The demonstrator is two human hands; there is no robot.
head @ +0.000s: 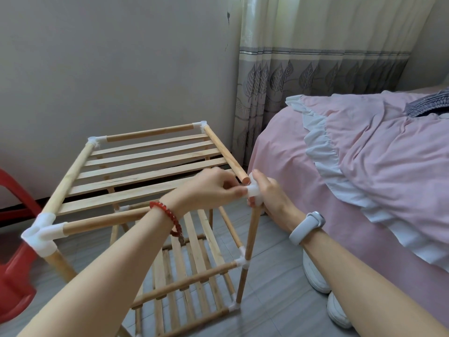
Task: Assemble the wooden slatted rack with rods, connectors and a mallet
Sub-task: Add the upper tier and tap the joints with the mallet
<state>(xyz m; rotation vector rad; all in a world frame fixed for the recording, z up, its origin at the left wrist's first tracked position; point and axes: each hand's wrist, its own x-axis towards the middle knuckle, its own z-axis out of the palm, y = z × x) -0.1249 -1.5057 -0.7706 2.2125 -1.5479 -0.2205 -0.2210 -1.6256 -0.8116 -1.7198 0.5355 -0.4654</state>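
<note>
The wooden slatted rack [136, 166] stands on the floor with several tiers of slats, its rods joined by white plastic connectors. At the near right top corner a white connector [254, 190] sits on top of an upright rod [252, 234]. My right hand [269, 198] grips this connector from the right. My left hand [213, 188] holds the front top rod [104, 221] at its right end and pinches against the connector's socket. The right side rod [226, 153] ends bare just above the connector, outside its socket. No mallet is in view.
A bed with pink bedding [364, 154] runs close along the right. White shoes [315, 273] lie on the tiled floor beside it. A red plastic chair [14, 263] stands at the left. A wall and curtain [315, 57] close off the back.
</note>
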